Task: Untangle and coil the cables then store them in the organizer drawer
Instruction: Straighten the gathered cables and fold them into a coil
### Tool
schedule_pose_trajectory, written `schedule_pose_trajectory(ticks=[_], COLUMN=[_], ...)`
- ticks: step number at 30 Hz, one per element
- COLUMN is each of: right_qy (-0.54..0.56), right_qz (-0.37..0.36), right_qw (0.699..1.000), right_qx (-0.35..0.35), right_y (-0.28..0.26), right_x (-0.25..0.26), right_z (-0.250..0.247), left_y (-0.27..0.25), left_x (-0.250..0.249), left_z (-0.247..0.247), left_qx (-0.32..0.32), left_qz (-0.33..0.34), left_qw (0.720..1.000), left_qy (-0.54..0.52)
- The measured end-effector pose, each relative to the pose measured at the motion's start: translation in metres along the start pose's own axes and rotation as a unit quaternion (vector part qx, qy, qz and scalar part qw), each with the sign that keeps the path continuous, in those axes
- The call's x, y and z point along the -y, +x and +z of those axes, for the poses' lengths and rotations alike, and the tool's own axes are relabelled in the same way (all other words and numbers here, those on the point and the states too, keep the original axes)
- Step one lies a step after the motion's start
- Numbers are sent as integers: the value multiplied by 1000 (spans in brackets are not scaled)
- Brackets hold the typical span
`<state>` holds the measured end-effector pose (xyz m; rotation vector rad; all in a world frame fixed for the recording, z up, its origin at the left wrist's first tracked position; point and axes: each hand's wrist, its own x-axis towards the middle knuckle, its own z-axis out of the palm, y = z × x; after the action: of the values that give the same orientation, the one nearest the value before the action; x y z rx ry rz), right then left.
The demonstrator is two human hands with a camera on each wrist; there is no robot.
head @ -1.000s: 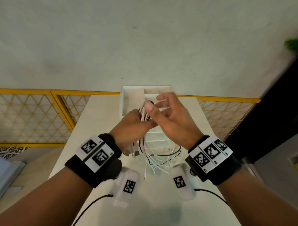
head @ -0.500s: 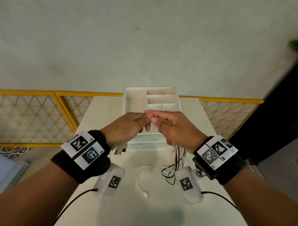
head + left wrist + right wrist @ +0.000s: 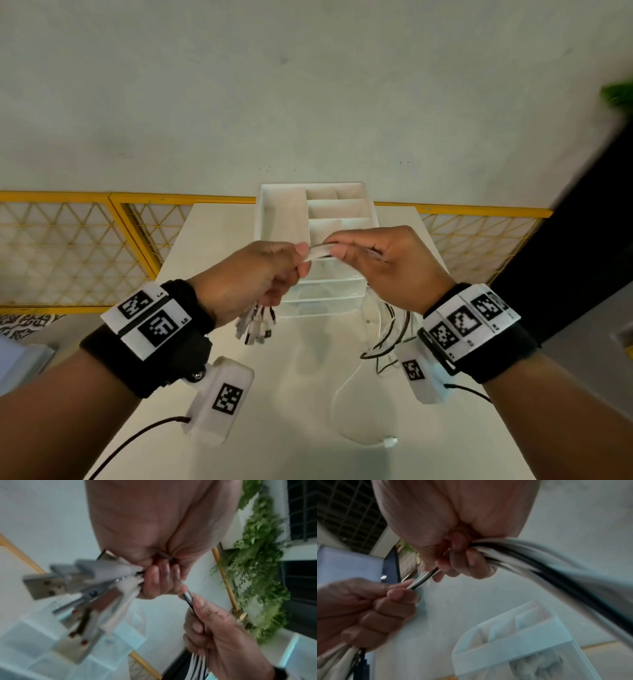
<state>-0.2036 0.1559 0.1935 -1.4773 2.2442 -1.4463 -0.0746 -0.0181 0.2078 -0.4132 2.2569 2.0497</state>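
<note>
Cables [image 3: 318,252] | bundle held taut over bench [image 3: 301,394], before organizer [image 3: 284,219] | left hand [image 3: 253,277] clenched round plug end | right hand [image 3: 387,263] pinching strands | advice: strands to be slid through evenly, loops kept equal | plugs [image 3: 72,588] seen clearly in left-wrist view only; loose tails [image 3: 356,411] on bench in head view only.

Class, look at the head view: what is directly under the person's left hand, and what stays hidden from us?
Under the left hand a cluster of USB plugs hangs above the white table. How the cables run inside the curled fingers is covered.
</note>
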Motion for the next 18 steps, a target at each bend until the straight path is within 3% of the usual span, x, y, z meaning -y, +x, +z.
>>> schedule_pose_trajectory(ticks=[4,10,14,16,18], right_qy=[2,2,42,42,27], right_qz=[23,-23,-29,-42,-64], right_qw=[997,985,966,955,958], right_qx=[-67,-170,-254,-291,-277], right_y=[-2,-1,4,6,7], right_x=[-3,0,14,25,36], right_z=[-13,-8,10,20,33], left_y=[4,9,13,12,12], left_x=[-9,-10,-15,-18,-20], left_z=[-3,8,25,41,58], left_qx=[-82,-79,-121,-100,-54], left_qz=[53,87,103,101,123], left_qw=[992,980,973,977,979], left_qy=[-84,-161,-169,-157,-151])
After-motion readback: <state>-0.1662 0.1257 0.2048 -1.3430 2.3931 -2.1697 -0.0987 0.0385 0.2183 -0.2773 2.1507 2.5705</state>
